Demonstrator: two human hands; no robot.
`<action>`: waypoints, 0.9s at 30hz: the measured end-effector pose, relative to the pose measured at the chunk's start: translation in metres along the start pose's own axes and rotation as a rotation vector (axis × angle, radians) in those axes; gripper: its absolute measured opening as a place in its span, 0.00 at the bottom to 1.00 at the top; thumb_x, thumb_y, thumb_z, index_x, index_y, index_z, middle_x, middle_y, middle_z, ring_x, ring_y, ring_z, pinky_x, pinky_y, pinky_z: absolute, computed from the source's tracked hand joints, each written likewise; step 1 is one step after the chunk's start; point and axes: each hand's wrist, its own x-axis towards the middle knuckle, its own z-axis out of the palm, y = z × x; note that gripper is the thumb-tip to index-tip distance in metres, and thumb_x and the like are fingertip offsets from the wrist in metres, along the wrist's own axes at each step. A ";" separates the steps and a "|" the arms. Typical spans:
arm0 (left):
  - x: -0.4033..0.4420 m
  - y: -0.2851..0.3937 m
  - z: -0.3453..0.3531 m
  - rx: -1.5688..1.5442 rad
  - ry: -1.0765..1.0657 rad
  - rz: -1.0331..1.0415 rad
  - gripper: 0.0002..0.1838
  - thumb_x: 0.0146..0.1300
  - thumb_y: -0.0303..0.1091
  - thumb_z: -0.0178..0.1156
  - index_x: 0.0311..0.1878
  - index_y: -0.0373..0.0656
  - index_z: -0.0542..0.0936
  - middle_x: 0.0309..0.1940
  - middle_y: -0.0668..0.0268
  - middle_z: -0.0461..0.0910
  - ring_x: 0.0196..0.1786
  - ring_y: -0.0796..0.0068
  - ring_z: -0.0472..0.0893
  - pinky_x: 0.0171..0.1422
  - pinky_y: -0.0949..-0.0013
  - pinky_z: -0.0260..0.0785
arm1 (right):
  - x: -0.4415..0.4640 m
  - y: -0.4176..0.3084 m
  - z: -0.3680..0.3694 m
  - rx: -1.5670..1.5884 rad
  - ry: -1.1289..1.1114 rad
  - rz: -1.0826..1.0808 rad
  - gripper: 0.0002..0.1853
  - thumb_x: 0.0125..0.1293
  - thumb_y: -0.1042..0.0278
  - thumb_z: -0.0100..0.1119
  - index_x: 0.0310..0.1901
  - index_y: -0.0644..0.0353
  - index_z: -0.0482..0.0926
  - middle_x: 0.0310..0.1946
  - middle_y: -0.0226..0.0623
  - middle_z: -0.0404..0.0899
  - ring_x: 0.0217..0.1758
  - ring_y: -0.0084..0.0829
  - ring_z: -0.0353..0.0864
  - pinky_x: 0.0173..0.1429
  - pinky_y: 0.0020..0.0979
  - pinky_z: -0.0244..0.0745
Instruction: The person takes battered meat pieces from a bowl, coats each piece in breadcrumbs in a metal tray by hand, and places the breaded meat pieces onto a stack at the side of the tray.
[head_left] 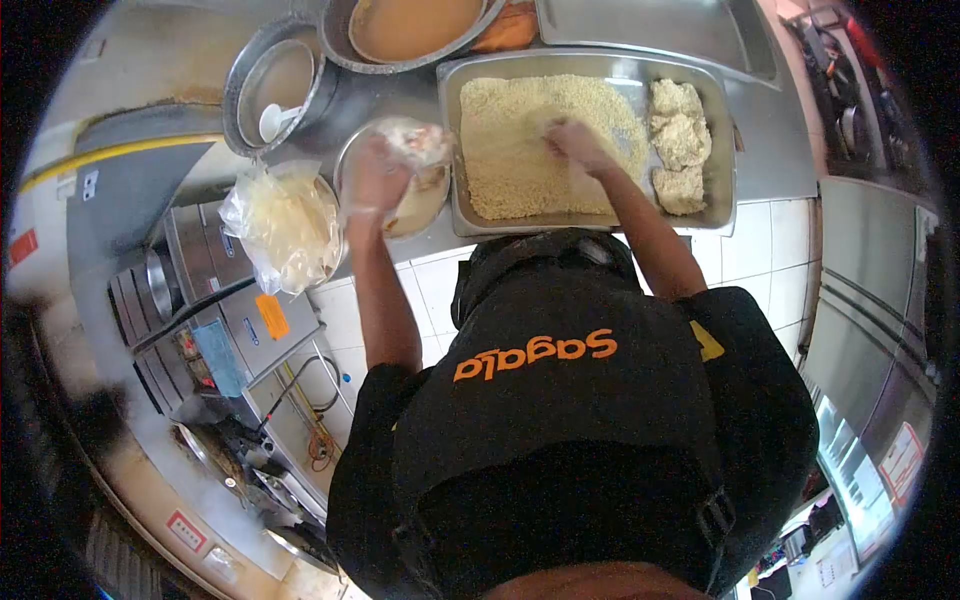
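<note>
My left hand (376,182), blurred, is over a round metal bowl (440,205) at the counter's front. Its fingers appear closed on a pale, pinkish piece of raw meat (415,143) with a whitish coating. Some brownish matter and pale liquid show in the bowl below. Over a deep metal tray (728,150) is my right hand (580,145), its fingers curled together and smeared by motion. Yellowish crumbs (520,190) cover most of that tray. What the right fingers hold, if anything, is hidden. Several crumb-coated pieces (682,140) are lined up along the tray's right side.
A clear plastic bag (283,225) of pale contents stands left of the bowl. Behind it is a metal pot (240,85) with a white scoop (275,122). A large basin (345,45) holds orange-brown liquid. Another metal tray (660,25) is at the back right.
</note>
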 end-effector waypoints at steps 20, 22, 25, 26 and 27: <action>-0.008 0.024 0.043 -0.553 0.019 0.264 0.10 0.55 0.32 0.57 0.39 0.40 0.79 0.30 0.64 0.81 0.33 0.68 0.79 0.42 0.70 0.71 | -0.040 -0.029 -0.040 -0.657 -0.040 0.137 0.17 0.56 0.59 0.56 0.40 0.65 0.78 0.32 0.38 0.79 0.32 0.30 0.77 0.43 0.30 0.71; -0.031 -0.031 0.068 -0.588 0.200 0.090 0.13 0.59 0.35 0.53 0.46 0.41 0.75 0.35 0.65 0.80 0.36 0.70 0.78 0.44 0.69 0.72 | -0.039 -0.037 -0.033 -0.674 -0.114 -0.050 0.18 0.55 0.59 0.56 0.40 0.66 0.78 0.34 0.42 0.79 0.34 0.33 0.78 0.46 0.32 0.71; -0.053 -0.060 0.066 -0.994 0.331 -0.303 0.19 0.62 0.40 0.47 0.53 0.42 0.71 0.43 0.65 0.76 0.42 0.67 0.76 0.50 0.64 0.69 | -0.028 -0.048 -0.014 -0.590 -0.096 -0.158 0.19 0.55 0.61 0.57 0.45 0.66 0.77 0.37 0.42 0.79 0.38 0.30 0.78 0.47 0.30 0.71; -0.056 -0.059 0.063 -1.196 0.349 -0.444 0.20 0.62 0.42 0.45 0.54 0.43 0.70 0.46 0.64 0.75 0.45 0.65 0.75 0.52 0.61 0.68 | -0.027 -0.058 -0.006 -0.512 -0.163 -0.107 0.20 0.55 0.61 0.57 0.45 0.66 0.76 0.37 0.42 0.79 0.40 0.29 0.78 0.48 0.29 0.70; -0.059 -0.055 0.062 -1.404 0.366 -0.581 0.22 0.62 0.44 0.43 0.55 0.43 0.68 0.48 0.63 0.73 0.47 0.64 0.74 0.55 0.59 0.66 | -0.035 -0.089 0.003 -0.437 -0.226 -0.050 0.20 0.55 0.61 0.57 0.46 0.66 0.76 0.38 0.42 0.79 0.41 0.28 0.77 0.48 0.28 0.70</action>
